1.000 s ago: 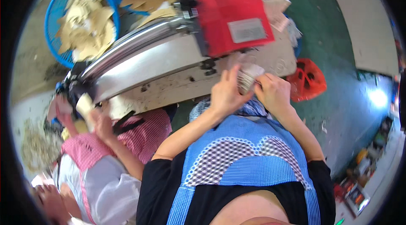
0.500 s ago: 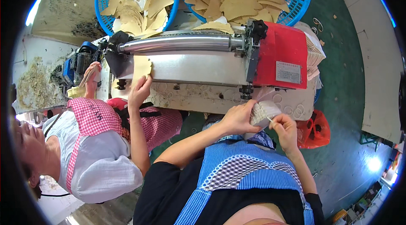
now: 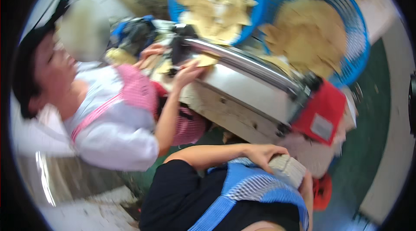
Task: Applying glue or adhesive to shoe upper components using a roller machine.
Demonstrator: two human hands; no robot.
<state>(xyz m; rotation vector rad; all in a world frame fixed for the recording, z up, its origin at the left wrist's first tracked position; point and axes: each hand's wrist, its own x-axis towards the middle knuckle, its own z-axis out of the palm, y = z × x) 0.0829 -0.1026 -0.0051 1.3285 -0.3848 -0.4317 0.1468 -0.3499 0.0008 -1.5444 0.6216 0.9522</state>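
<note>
A thick stack of thin off-white pieces [image 3: 289, 169] is held low in front of my blue checked apron, its layered edges facing up. My left hand [image 3: 265, 156] is closed over the stack's left end, with the fingers along its top. At the other end my right hand [image 3: 307, 184] presses against the side, its fingers mostly hidden behind the stack. Motion blur hides whether a band goes round the pieces. Beyond my hands stands a roller machine with a metal roller [image 3: 242, 64], a sloping steel plate [image 3: 247, 92] and a red housing [image 3: 320, 111].
A co-worker in a pink checked apron [image 3: 135, 85] sits at the left, one hand [image 3: 190, 74] holding a tan piece at the plate. Two blue baskets [image 3: 364, 53] of tan cut pieces stand behind the machine. A red plastic bag [image 3: 321, 193] lies at the lower right.
The view has swung left, so the machine appears tilted. My right hand no longer pinches a thin white strand beside the stack and is now against its right end. The stack has turned.
</note>
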